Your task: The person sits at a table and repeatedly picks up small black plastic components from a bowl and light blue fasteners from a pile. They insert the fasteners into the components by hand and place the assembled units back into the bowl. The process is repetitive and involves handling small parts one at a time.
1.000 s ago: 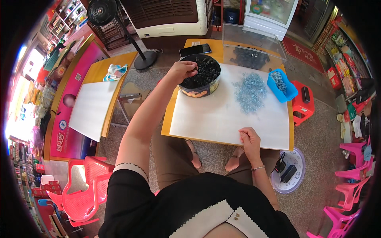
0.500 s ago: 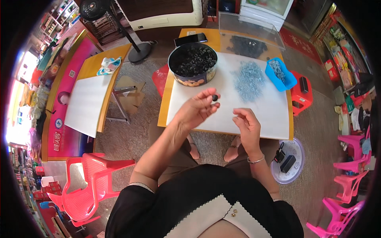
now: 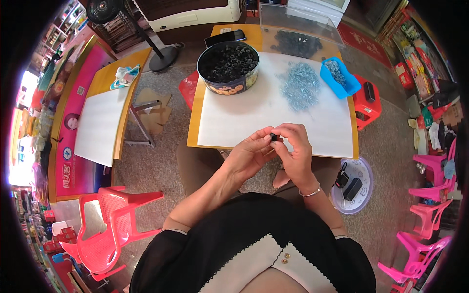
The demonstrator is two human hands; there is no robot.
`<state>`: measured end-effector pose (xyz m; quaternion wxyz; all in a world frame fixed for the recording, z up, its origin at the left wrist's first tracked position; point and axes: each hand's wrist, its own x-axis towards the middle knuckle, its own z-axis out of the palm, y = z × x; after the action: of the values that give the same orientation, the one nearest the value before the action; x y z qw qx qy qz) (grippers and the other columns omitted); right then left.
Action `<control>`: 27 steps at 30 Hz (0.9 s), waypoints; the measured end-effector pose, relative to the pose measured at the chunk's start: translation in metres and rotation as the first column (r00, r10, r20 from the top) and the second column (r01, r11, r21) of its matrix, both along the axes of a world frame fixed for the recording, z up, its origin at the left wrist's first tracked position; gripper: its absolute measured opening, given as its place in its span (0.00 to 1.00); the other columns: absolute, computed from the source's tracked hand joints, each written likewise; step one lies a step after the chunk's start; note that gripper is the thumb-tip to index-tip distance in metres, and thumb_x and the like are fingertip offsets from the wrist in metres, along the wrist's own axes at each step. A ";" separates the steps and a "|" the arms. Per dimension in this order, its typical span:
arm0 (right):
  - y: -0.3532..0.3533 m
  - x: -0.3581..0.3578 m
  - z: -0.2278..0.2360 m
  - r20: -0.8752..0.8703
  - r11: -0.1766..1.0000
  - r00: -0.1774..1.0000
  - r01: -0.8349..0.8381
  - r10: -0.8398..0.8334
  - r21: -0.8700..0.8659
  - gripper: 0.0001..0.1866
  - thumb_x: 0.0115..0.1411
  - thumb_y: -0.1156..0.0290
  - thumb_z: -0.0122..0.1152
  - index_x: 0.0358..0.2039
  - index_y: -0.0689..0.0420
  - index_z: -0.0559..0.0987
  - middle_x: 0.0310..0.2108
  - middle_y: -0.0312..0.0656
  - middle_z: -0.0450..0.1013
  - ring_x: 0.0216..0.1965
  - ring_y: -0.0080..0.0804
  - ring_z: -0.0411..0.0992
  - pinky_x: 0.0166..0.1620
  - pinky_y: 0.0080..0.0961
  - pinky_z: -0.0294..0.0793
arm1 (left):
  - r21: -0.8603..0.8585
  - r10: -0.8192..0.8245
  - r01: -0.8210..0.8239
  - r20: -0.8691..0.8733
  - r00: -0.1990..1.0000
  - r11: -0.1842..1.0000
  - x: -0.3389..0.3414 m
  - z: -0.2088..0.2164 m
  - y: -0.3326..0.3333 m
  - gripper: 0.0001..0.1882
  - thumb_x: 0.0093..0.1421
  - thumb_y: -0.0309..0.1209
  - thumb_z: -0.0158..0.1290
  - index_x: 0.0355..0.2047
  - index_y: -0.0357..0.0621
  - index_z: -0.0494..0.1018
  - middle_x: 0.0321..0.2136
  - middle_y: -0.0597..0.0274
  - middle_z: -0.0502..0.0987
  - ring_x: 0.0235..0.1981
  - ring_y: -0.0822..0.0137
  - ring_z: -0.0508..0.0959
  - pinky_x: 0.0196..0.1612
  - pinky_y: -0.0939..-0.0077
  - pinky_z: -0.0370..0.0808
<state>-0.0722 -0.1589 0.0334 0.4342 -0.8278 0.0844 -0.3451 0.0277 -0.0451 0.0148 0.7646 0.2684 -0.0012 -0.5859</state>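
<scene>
A small round black part (image 3: 274, 137) is pinched between the fingertips of my left hand (image 3: 248, 155) and my right hand (image 3: 298, 155), just above the near edge of the white table covering. Both hands are closed and meet at it. Whether my right fingers also hold a tiny piece is too small to make out. Beyond my left hand stands a round tin (image 3: 228, 87) full of black ring-like parts (image 3: 229, 61). A loose pile of small shiny bluish-silver pieces (image 3: 300, 87) lies ahead of my right hand. More of them fill a blue plastic tray (image 3: 348, 89).
Black parts (image 3: 295, 44) lie at the table's far end beside a clear upright panel (image 3: 300, 23). A dark phone (image 3: 224, 37) rests behind the tin. Red stools flank the wooden table (image 3: 195, 124). On the floor at right sits a round white tray (image 3: 364, 198) holding a black box.
My left hand has come down and nearer with the black part. My right hand has moved in to meet it, and both now touch the part. The view has shifted slightly.
</scene>
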 end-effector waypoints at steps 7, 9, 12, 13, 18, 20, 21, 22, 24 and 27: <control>0.002 -0.015 -0.018 -0.101 0.967 0.992 -0.054 0.081 0.248 0.14 0.50 0.81 0.57 0.39 0.57 0.78 0.38 0.40 0.69 0.42 0.32 0.67 0.44 0.25 0.68 | 0.144 -0.161 0.135 0.183 0.970 0.980 -0.002 -0.011 0.012 0.14 0.63 0.32 0.48 0.44 0.35 0.69 0.38 0.59 0.75 0.41 0.68 0.75 0.47 0.72 0.71; 0.005 -0.019 -0.025 -0.108 0.948 0.990 -0.056 0.095 0.314 0.14 0.50 0.80 0.56 0.40 0.57 0.78 0.39 0.39 0.68 0.42 0.31 0.67 0.44 0.24 0.68 | 0.153 -0.147 0.116 0.213 0.966 0.981 -0.005 -0.019 0.011 0.14 0.62 0.32 0.49 0.45 0.35 0.69 0.38 0.59 0.75 0.40 0.69 0.75 0.46 0.73 0.71; 0.008 -0.024 -0.033 -0.121 0.929 0.987 -0.059 0.111 0.366 0.14 0.52 0.80 0.56 0.41 0.58 0.77 0.40 0.39 0.68 0.41 0.31 0.67 0.43 0.24 0.68 | 0.173 -0.121 0.076 0.266 0.956 0.982 -0.009 -0.024 0.011 0.14 0.62 0.32 0.50 0.45 0.36 0.70 0.37 0.59 0.75 0.39 0.70 0.75 0.45 0.74 0.72; 0.007 -0.026 -0.034 -0.127 0.938 0.988 -0.037 0.085 0.344 0.14 0.52 0.79 0.56 0.41 0.58 0.77 0.40 0.40 0.68 0.40 0.30 0.67 0.42 0.24 0.69 | 0.178 -0.110 0.060 0.285 0.952 0.982 -0.010 -0.025 0.012 0.14 0.61 0.32 0.51 0.45 0.36 0.70 0.37 0.60 0.75 0.39 0.70 0.75 0.45 0.74 0.72; -0.053 -0.026 -0.062 -0.178 0.948 0.940 0.309 -0.291 0.080 0.10 0.53 0.75 0.58 0.38 0.59 0.76 0.34 0.42 0.71 0.30 0.31 0.69 0.36 0.25 0.70 | 0.220 -0.006 -0.054 0.260 0.966 0.974 -0.005 -0.040 0.015 0.13 0.60 0.32 0.52 0.42 0.37 0.71 0.34 0.62 0.74 0.32 0.73 0.72 0.40 0.76 0.71; -0.096 -0.028 -0.083 -0.203 0.862 0.838 0.500 -0.506 -0.083 0.08 0.51 0.75 0.59 0.34 0.60 0.77 0.33 0.41 0.72 0.30 0.31 0.70 0.35 0.24 0.70 | 0.228 -0.024 -0.033 0.244 0.969 0.973 -0.007 -0.041 0.014 0.13 0.60 0.33 0.53 0.41 0.37 0.71 0.33 0.62 0.74 0.32 0.73 0.72 0.40 0.76 0.70; -0.110 -0.028 -0.090 -0.204 0.851 0.826 0.508 -0.526 -0.135 0.08 0.50 0.75 0.60 0.34 0.60 0.77 0.32 0.41 0.72 0.29 0.32 0.70 0.35 0.25 0.70 | 0.230 -0.030 -0.027 0.238 0.971 0.973 -0.007 -0.042 0.012 0.13 0.60 0.33 0.53 0.41 0.38 0.71 0.33 0.62 0.74 0.32 0.73 0.72 0.40 0.77 0.70; -0.119 -0.025 -0.093 -0.205 0.840 0.816 0.510 -0.540 -0.185 0.08 0.50 0.75 0.60 0.33 0.59 0.77 0.32 0.41 0.71 0.29 0.32 0.70 0.35 0.26 0.70 | 0.219 -0.034 -0.019 0.236 0.971 0.976 -0.007 -0.044 0.012 0.13 0.60 0.33 0.52 0.42 0.38 0.71 0.33 0.63 0.74 0.32 0.73 0.71 0.40 0.77 0.70; -0.125 -0.017 -0.096 -0.173 0.825 0.814 0.509 -0.554 -0.246 0.09 0.48 0.75 0.61 0.32 0.58 0.77 0.31 0.40 0.71 0.29 0.33 0.69 0.35 0.27 0.70 | 0.198 -0.042 -0.005 0.232 0.972 0.980 -0.009 -0.047 0.013 0.13 0.60 0.34 0.52 0.42 0.38 0.70 0.33 0.63 0.74 0.32 0.73 0.71 0.40 0.77 0.70; -0.128 -0.009 -0.107 -0.204 0.824 0.809 0.491 -0.552 -0.282 0.07 0.49 0.76 0.60 0.31 0.59 0.76 0.30 0.41 0.71 0.37 0.39 0.68 0.39 0.32 0.70 | 0.234 -0.037 -0.020 0.238 0.971 0.972 -0.009 -0.043 0.013 0.14 0.61 0.34 0.52 0.42 0.38 0.70 0.34 0.64 0.73 0.33 0.73 0.71 0.40 0.77 0.70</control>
<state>-0.0814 -0.2868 -0.0740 0.2134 -0.8541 0.3312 -0.3396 0.0187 -0.0321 -0.0287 0.7193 0.4258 -0.0257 -0.5483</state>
